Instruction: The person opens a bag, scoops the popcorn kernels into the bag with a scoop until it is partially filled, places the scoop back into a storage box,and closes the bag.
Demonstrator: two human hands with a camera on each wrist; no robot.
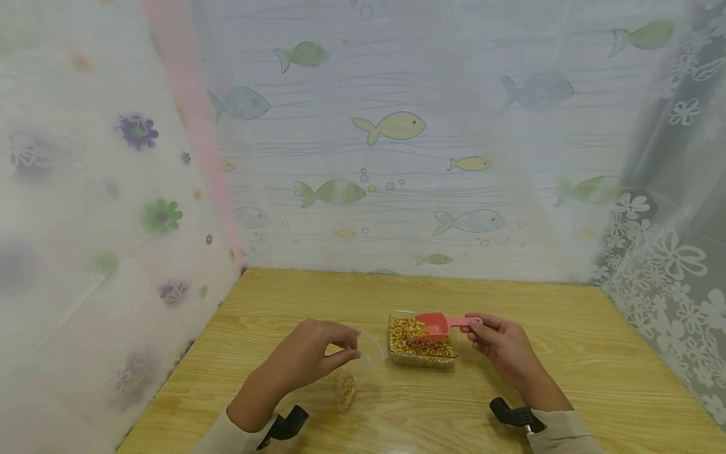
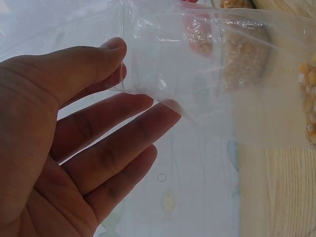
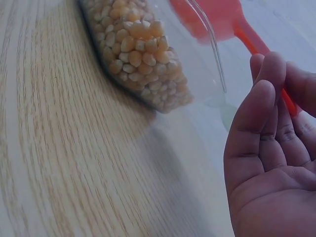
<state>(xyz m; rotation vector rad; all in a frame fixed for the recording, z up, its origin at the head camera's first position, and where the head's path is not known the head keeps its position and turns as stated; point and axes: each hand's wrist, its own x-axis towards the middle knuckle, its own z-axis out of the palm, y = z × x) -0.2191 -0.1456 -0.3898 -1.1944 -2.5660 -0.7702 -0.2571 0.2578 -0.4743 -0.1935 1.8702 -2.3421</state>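
- While the left hand [image 1: 309, 356] pinches the upper edge of a clear bag [image 1: 370, 358] between thumb and forefinger, its other fingers extend loosely; this grip appears meant to keep the bag upright with its contents at the bottom.
- The right hand [image 1: 499, 347] pinches the end of the handle of a red scoop [image 1: 435, 325] between thumb and fingers, a hold that presumably keeps the knuckles outside the container and leaves the bowl free to tilt.
- The scoop's bowl lies over the glass container [image 1: 422, 362], its lip at the kernels [image 1: 404, 342]; how full it is cannot be determined.
- The container sits on the wooden table [image 1: 454, 416] between the hands, just beside the bag, an arrangement judged to keep the carry short.
- Bag condition: thin, transparent, creased near the pinch, with a small quantity of yellow kernels gathered low. Whether its base touches the table cannot be confirmed.
- Container kernels: yellow to pale, loose, unevenly heaped.
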